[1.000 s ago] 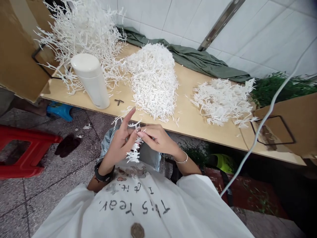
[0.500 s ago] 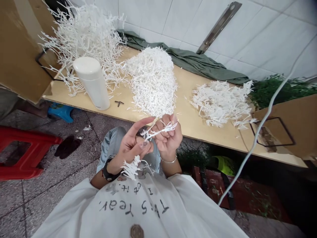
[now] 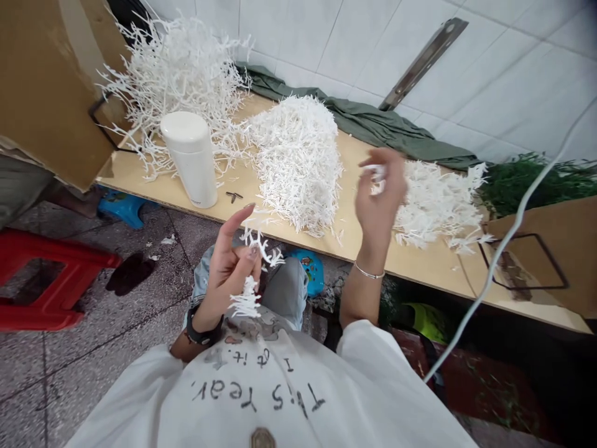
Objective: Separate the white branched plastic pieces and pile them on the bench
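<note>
Left hand (image 3: 231, 264), lower centre of frame: fingers closed around a bunch of white plastic sprigs (image 3: 249, 283), forefinger raised clear, the bunch held over the lap, apparently to keep it gathered. Right hand (image 3: 380, 193), centre right: raised above the table edge (image 3: 289, 233), fingers pinched on a small white piece (image 3: 377, 173), blurred; it sits just before the right-hand sprig heap (image 3: 438, 199). Dense middle heap (image 3: 298, 158) and branched heap (image 3: 181, 68) lie further left, the white flask (image 3: 191, 158) upright between them.

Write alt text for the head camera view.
The left hand holds a white branched plastic sprig above the lap; the right hand is raised, blurred, over a wooden table bearing white sprig piles.
</note>
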`<state>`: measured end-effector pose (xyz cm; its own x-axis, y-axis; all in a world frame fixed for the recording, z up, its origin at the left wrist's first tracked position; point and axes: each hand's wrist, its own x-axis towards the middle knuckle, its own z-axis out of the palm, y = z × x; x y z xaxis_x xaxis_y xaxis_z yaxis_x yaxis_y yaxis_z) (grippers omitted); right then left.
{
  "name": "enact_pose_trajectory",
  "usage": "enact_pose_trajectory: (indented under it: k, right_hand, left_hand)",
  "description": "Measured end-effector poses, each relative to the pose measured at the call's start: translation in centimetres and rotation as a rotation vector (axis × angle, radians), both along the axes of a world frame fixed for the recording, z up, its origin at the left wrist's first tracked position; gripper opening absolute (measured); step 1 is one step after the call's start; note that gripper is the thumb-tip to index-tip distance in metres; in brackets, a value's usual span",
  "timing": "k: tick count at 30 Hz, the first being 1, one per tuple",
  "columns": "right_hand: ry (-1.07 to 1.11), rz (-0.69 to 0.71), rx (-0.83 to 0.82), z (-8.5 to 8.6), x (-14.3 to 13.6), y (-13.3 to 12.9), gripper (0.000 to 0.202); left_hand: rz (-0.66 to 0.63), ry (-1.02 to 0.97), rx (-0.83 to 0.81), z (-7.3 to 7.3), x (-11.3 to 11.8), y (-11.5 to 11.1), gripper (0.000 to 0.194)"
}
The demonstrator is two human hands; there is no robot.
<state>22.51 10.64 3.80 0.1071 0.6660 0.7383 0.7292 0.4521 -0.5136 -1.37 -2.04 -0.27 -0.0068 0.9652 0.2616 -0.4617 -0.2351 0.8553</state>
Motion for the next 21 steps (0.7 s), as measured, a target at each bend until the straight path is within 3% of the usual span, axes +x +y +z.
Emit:
enact_pose_trajectory:
  k: [2, 4, 6, 8, 10, 12, 15, 19, 21]
  right_hand:
    - [-0.29, -0.022, -0.178, -1.5, -0.5, 1.2, 0.035]
    - [-0.296, 0.012, -0.237, -2.6, -1.5, 0.7, 0.036]
    - [-0.108, 0.197, -0.253, -3.1, -2.9, -1.2, 0.032]
    - [0.074, 0.485, -0.333, -2.8, -4.4, -3.9, 0.043]
    - [0.126, 0.725, -0.445, -2.3, -5.5, -6.4, 0.047]
    - [0.091, 0.822, -0.51, -2.0, -6.3, -8.1, 0.039]
    - [0.213, 0.925, -0.556, -2.4, -7.1, -9.1, 0.04]
    - [0.707, 1.164, -0.491, -3.4, -8.8, -9.2, 0.05]
    - [0.797, 1.065, -0.388, -3.1, -8.9, -9.0, 0.052]
  left_hand:
    - [-0.009, 0.095, 0.119, -0.7, 0.2, 0.6, 0.051]
    - [-0.002, 0.158, 0.158, -1.3, 0.4, 1.1, 0.051]
    - [0.038, 0.207, 0.16, -1.6, 0.6, 1.4, 0.051]
    - [0.086, 0.248, 0.164, -1.6, 0.7, 1.5, 0.051]
    - [0.098, 0.282, 0.161, -1.5, 0.8, 1.6, 0.05]
    - [0.067, 0.279, 0.137, -1.4, 0.8, 1.5, 0.05]
    - [-0.054, 0.121, 0.124, -1.4, 1.3, 1.5, 0.047]
    - [-0.296, -0.199, 0.23, -1.2, 2.6, 1.3, 0.035]
    - [-0.354, -0.258, 0.219, -0.9, 2.7, 1.2, 0.028]
